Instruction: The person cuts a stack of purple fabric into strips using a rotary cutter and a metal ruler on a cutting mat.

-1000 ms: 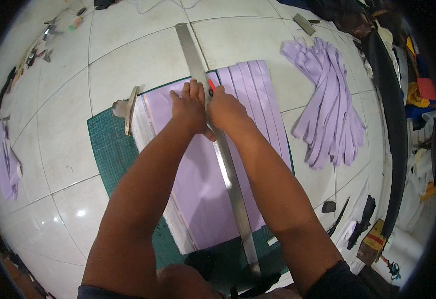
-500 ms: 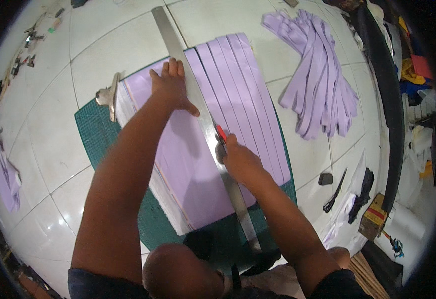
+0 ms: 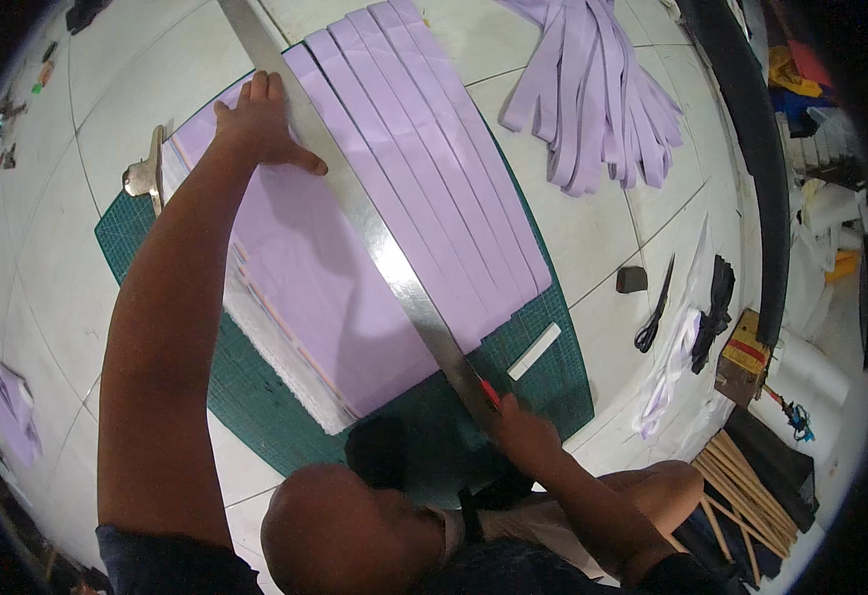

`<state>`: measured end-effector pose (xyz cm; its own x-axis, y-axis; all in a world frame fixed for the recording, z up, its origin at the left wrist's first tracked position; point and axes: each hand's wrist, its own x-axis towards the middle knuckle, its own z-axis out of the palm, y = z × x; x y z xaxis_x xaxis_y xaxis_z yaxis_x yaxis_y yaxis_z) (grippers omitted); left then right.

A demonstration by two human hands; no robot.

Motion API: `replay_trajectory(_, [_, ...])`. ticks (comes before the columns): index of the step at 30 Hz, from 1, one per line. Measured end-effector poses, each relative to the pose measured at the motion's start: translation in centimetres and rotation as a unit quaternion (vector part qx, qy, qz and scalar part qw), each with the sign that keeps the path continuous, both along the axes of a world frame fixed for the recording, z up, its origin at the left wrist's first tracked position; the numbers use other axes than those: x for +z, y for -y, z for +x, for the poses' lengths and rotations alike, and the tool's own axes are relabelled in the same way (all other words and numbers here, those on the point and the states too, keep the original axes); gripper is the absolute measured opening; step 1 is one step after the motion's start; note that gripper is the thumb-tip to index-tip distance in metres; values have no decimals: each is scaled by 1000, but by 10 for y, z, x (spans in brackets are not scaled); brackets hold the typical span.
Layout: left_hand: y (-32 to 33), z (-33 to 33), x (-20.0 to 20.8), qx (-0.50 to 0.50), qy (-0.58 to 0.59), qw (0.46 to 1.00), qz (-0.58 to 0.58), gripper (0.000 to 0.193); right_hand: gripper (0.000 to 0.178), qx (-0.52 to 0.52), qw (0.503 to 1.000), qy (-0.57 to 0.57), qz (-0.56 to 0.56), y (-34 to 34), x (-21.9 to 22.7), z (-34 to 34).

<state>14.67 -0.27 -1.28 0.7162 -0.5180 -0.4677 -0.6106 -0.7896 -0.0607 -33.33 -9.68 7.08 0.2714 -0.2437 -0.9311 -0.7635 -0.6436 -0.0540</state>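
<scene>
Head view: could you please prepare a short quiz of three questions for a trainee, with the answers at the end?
1. Which hand holds the red tool?
2. True or false: the scissors lie on the lilac cloth.
3. Fill in the missing word: the white bar lies on the green ____.

Key:
1. The right hand.
2. False; they lie on the floor.
3. mat.
</scene>
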Motion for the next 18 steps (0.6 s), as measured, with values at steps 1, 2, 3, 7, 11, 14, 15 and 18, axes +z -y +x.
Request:
replay_trajectory(1, [-1,1,0,-1,1,1000,-4,151,30,-1,1000,0,-4,-1,3,-5])
replay_trajectory(2, [-4,1,-5,-1,1,1000,-7,151,30,-1,1000,-1,-8,-2,9,-7])
replay_trajectory(3, [-7,2,-7,1,7,1000,-12,151,30,2,1000,4,-13,-2,16,-6])
replay_trajectory(7, [-8,5,-5,-6,10,1000,-16,148,29,-71,996,-13,-46,-1,39,-6])
replay_trajectory(11, [3,11,3,34,16,997,-73,103,28,-158,981,94,-69,7,35,-38])
replay_trajectory(14, [19,42,3,82,45,986,-136,65,28,-181,961,180,-103,6,14,-78])
replay_trajectory(15, [21,50,-11,77,70,981,-165,55,28,-190,953,211,-108,5,6,-90])
replay_trajectory(18, [32,62,-25,42,111,980,-159,42,27,-243,940,223,-88,-3,-5,-117])
